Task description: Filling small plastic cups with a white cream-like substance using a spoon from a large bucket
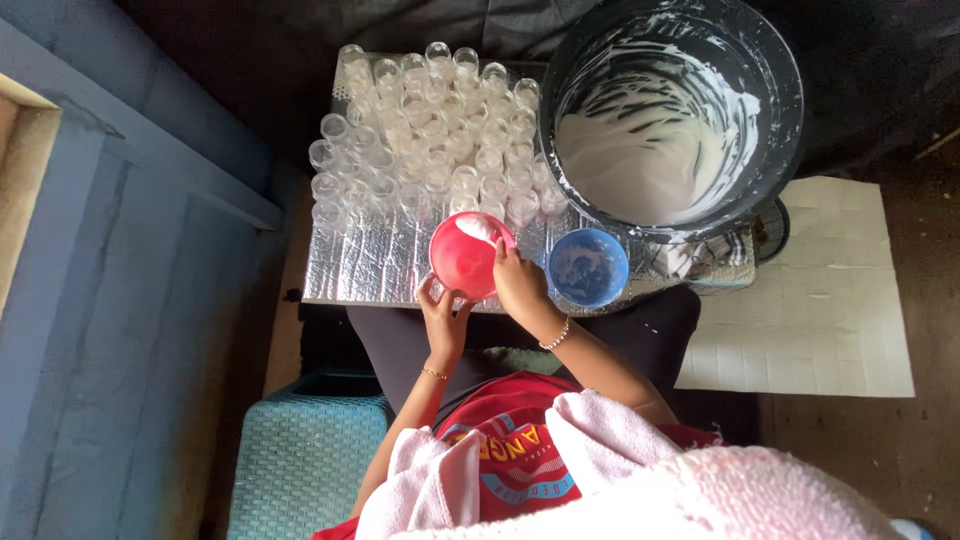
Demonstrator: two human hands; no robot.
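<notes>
— What sort of place is this?
— A home workspace, set up on the floor [880,440].
— What shows it?
— A low foil-covered board [370,265] crowded with small clear cups [430,130], a big black tub of white mix [670,110] at far right, a blue wall [120,300] left.

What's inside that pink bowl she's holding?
The pink bowl shows a white dollop near its far rim, on a pinkish-wet inside. The right hand covers its near right edge, so that part is hidden.
</notes>
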